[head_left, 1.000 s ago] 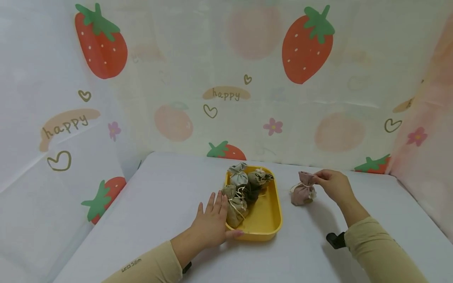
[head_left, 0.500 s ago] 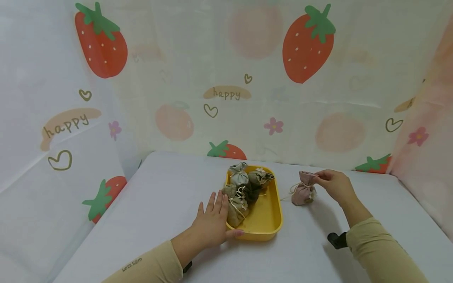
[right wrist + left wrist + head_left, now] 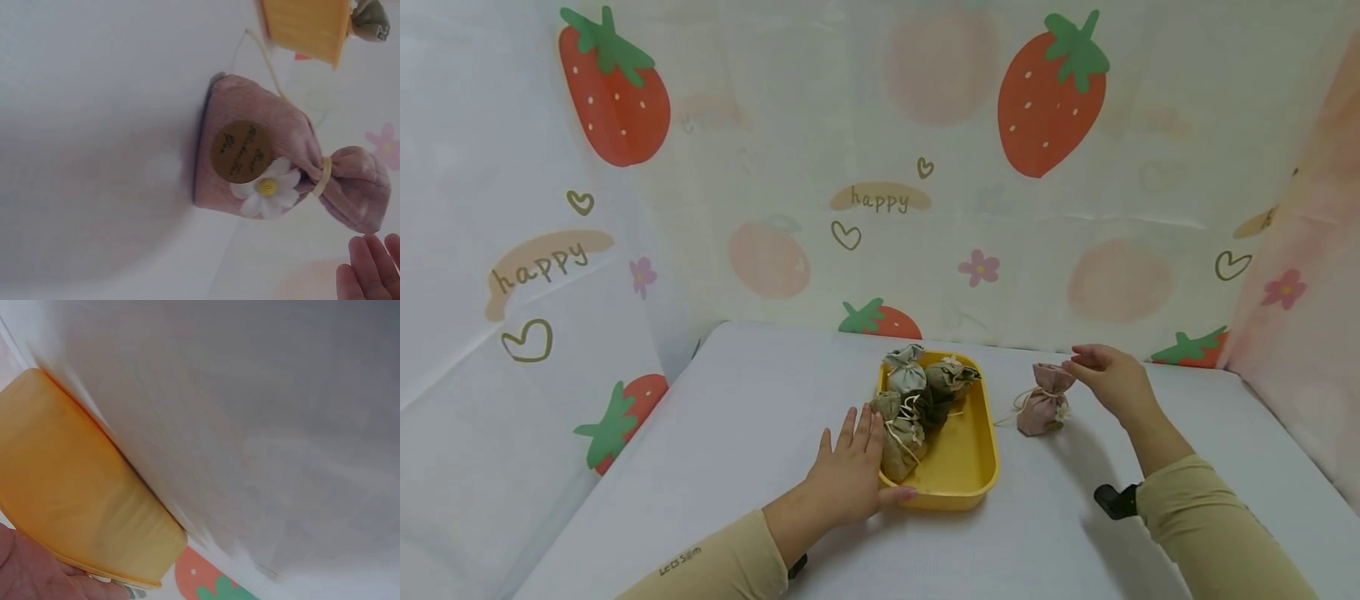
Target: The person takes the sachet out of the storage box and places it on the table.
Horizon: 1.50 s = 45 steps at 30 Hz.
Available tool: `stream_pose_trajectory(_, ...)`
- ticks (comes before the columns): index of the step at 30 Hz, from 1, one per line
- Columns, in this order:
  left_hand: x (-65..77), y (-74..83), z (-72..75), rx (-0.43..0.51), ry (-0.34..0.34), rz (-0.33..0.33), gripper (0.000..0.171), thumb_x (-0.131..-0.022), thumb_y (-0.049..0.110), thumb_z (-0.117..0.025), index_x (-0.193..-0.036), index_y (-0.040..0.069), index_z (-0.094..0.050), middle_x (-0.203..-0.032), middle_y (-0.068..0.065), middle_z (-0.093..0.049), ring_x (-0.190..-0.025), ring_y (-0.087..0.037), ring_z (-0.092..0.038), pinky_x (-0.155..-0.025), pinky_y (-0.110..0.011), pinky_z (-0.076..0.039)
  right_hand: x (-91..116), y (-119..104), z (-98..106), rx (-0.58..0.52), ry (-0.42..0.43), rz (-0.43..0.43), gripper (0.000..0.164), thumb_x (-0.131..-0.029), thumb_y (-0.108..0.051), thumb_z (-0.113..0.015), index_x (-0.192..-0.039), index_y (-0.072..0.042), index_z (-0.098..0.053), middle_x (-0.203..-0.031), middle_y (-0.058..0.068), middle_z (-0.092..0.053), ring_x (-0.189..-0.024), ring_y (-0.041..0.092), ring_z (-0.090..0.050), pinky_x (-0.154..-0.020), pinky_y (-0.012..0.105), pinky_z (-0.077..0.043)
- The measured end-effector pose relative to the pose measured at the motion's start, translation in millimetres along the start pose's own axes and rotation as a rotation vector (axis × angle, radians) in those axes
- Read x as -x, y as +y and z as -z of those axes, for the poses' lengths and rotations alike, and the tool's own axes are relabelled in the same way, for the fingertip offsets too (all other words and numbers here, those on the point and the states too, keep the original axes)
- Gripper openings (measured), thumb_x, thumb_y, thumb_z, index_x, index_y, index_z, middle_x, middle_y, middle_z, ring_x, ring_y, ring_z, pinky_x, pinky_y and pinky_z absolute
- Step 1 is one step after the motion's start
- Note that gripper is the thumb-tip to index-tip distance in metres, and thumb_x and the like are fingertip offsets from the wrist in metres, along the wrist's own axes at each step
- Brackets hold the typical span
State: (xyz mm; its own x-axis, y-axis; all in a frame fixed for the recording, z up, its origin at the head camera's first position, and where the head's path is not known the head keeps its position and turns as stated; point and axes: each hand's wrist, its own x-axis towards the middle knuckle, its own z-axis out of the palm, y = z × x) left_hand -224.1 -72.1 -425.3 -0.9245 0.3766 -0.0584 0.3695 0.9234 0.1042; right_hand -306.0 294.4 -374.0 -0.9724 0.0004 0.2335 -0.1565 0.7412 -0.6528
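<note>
You're apparently handling the pink drawstring pouch, right grip unclosed near its top, left grip straight-fingered against the yellow tray. Lifting likely needs pinching.

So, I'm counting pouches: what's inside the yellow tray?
A pale grey pouch, a brown pouch, a dark pouch and an olive pouch show. They cover some of the yellow tray; its floor beneath them can't be seen.

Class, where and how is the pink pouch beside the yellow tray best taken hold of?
Probably pinch the pink pouch at its tied neck, from the right, where the right hand is. The pouch stands upright, and its neck is narrow between flared top and full body.
</note>
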Motion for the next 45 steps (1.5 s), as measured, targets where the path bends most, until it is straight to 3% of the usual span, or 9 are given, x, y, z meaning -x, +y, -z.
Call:
stream_pose_trajectory(8,-0.7,-0.2,-1.0,-0.008,0.002,-0.001,0.114,-0.07,0.085,-0.023,-0.147,0.003,-0.004,-0.152,-0.016,0.001,-0.138,-0.032,0.005,-0.103,-0.06,-0.014,0,-22,7,-0.047,-0.008,0.022,0.053,-0.089,-0.041,-0.056,-0.125,-0.002,-0.053,-0.119,0.02,-0.058,-0.111,0.036,-0.053,-0.087,0.051,-0.042)
stream_pose_trajectory(13,-1.0,-0.2,-1.5,-0.007,0.003,-0.001,0.113,-0.07,0.085,-0.024,-0.147,0.003,-0.005,-0.152,-0.016,0.001,-0.138,-0.032,0.005,-0.103,-0.06,-0.014,-1,-38,5,-0.137,-0.037,0.021,0.055,-0.087,-0.042,-0.058,-0.126,-0.003,-0.053,-0.119,0.019,-0.059,-0.111,0.032,-0.054,-0.09,0.048,-0.042)
stream_pose_trajectory(23,-1.8,-0.7,-3.2,-0.008,0.005,0.0,0.114,-0.07,0.085,-0.023,-0.147,0.003,-0.005,-0.152,-0.016,0.001,-0.139,-0.033,0.003,-0.103,-0.06,-0.014,-4,-68,-17,-0.197,-0.151,0.019,0.051,-0.085,-0.038,-0.063,-0.126,-0.008,-0.054,-0.119,0.013,-0.06,-0.107,0.028,-0.057,-0.089,0.04,-0.045)
stream_pose_trajectory(31,-1.0,-0.4,-2.6,0.004,0.005,0.005,0.113,-0.07,0.085,-0.025,-0.147,0.003,-0.006,-0.152,-0.016,0.001,-0.139,-0.034,0.003,-0.103,-0.06,-0.014,-8,-88,-37,-0.216,-0.18,0.113,0.043,-0.085,-0.033,-0.064,-0.12,-0.007,-0.059,-0.115,0.012,-0.062,-0.103,0.024,-0.06,-0.087,0.042,-0.046)
stream_pose_trajectory(45,-0.5,0.4,-1.0,0.018,0.012,-0.002,0.111,-0.073,0.082,-0.029,-0.146,0.002,-0.007,-0.152,-0.016,0.0,-0.138,-0.034,0.002,-0.103,-0.06,-0.014,-18,-121,-73,-0.191,-0.382,0.144,0.029,-0.085,-0.025,-0.066,-0.112,-0.013,-0.065,-0.105,0.003,-0.066,-0.099,0.019,-0.061,-0.086,0.037,-0.048)
